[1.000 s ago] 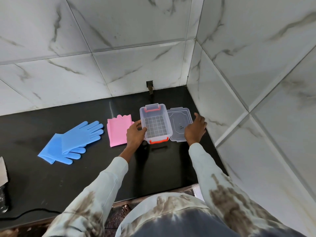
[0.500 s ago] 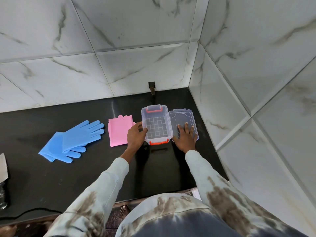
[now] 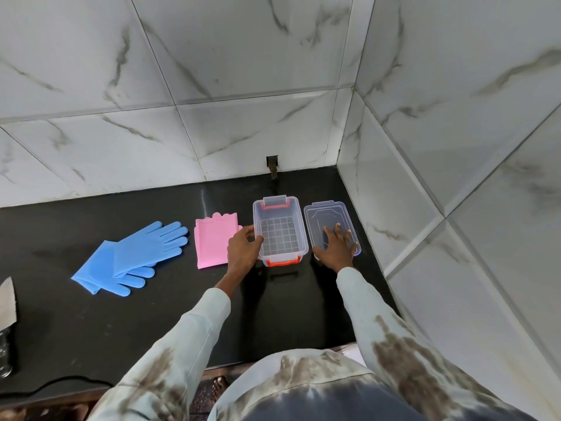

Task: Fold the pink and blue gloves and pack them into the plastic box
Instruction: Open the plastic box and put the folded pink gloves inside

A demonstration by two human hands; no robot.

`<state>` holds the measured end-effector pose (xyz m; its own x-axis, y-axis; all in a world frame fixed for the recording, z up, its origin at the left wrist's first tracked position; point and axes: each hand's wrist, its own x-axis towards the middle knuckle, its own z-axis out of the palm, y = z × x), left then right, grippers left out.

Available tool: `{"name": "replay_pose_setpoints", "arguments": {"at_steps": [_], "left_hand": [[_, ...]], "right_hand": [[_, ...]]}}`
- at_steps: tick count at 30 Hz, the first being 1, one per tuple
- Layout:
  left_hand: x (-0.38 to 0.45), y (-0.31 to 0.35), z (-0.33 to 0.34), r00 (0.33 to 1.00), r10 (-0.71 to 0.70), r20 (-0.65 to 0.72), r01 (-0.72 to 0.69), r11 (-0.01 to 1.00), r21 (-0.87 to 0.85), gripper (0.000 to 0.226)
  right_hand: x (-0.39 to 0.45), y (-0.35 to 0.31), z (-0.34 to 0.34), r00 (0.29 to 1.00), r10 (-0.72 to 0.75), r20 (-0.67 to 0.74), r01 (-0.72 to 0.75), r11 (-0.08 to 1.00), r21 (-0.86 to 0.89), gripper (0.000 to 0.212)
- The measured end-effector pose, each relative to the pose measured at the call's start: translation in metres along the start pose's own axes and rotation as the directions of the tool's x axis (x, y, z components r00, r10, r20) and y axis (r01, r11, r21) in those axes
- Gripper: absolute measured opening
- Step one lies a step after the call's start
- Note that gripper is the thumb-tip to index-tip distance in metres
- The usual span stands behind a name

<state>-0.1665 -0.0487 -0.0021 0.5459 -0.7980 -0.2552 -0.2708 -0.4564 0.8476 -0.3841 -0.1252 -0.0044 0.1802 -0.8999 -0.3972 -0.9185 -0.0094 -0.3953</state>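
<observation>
Lid [image 3: 329, 220] beside box [image 3: 280, 230]; blue gloves [image 3: 133, 256] apart.

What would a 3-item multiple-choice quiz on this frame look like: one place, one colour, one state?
1. Where does the clear flat plastic lid lie?
A. right of the box
B. on the box
C. on the blue gloves

2. What colour are the latches of the clear plastic box?
A. green
B. orange-red
C. yellow

3. What is in the box?
A. pink gloves
B. blue gloves
C. nothing

Answers:
1 A: the lid lies flat on the black counter under the right hand.
2 B: both end latches are orange-red.
3 C: its grid floor shows bare; the folded pink gloves and flat blue rubber gloves lie outside.
</observation>
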Motion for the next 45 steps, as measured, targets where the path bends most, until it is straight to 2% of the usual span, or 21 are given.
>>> {"name": "replay_pose_setpoints", "arguments": {"at_steps": [2,5,9,13,18,21,25,27,30,34,38,45], "left_hand": [[0.000,-0.001,-0.001,1.000,0.013,-0.023,-0.013,1.000,-0.001,0.041],[0.000,-0.005,-0.006,0.997,0.030,-0.075,-0.029,0.999,0.018,0.041],[0.004,-0.011,-0.025,0.979,0.016,-0.205,-0.002,0.998,0.067,0.037],[0.006,-0.024,-0.057,0.947,0.005,-0.323,0.044,0.988,0.145,0.033],[0.008,-0.045,-0.095,0.919,-0.113,-0.379,0.206,0.955,0.214,0.043],[0.010,-0.055,-0.113,0.923,-0.208,-0.322,0.282,0.938,0.201,0.054],[0.016,-0.069,-0.125,0.953,-0.269,-0.142,0.286,0.950,0.123,0.067],[0.021,-0.071,-0.127,0.957,-0.276,-0.089,0.286,0.950,0.122,0.062],[0.030,-0.069,-0.131,0.957,-0.289,-0.022,0.289,0.951,0.111,0.051],[0.044,-0.066,-0.136,0.944,-0.327,0.034,0.325,0.944,0.055,0.054],[0.053,-0.069,-0.138,0.920,-0.385,0.071,0.390,0.917,-0.084,0.058],[0.057,-0.067,-0.138,0.924,-0.357,0.133,0.377,0.907,-0.187,0.056]], "right_hand": [[0.003,-0.008,-0.003,0.999,0.006,-0.038,-0.005,1.000,0.030,0.064],[0.007,-0.037,-0.006,0.978,-0.031,-0.206,0.040,0.998,0.038,0.054],[0.003,-0.098,0.003,0.907,-0.237,-0.348,0.240,0.970,-0.035,0.058],[-0.012,-0.153,0.032,0.845,-0.424,-0.326,0.405,0.906,-0.128,0.059],[-0.031,-0.196,0.076,0.845,-0.493,-0.206,0.493,0.868,-0.051,0.060],[-0.037,-0.210,0.092,0.874,-0.475,-0.098,0.481,0.876,0.043,0.063],[-0.040,-0.221,0.108,0.914,-0.402,0.049,0.401,0.916,0.030,0.062],[-0.040,-0.225,0.114,0.937,-0.337,0.095,0.335,0.941,0.039,0.063],[-0.037,-0.229,0.118,0.955,-0.274,0.110,0.272,0.962,0.035,0.063],[-0.033,-0.232,0.119,0.963,-0.239,0.122,0.241,0.970,-0.002,0.064],[-0.031,-0.227,0.120,0.951,-0.245,0.190,0.257,0.965,-0.043,0.064],[-0.031,-0.223,0.123,0.944,-0.252,0.212,0.259,0.966,-0.005,0.060]]}}
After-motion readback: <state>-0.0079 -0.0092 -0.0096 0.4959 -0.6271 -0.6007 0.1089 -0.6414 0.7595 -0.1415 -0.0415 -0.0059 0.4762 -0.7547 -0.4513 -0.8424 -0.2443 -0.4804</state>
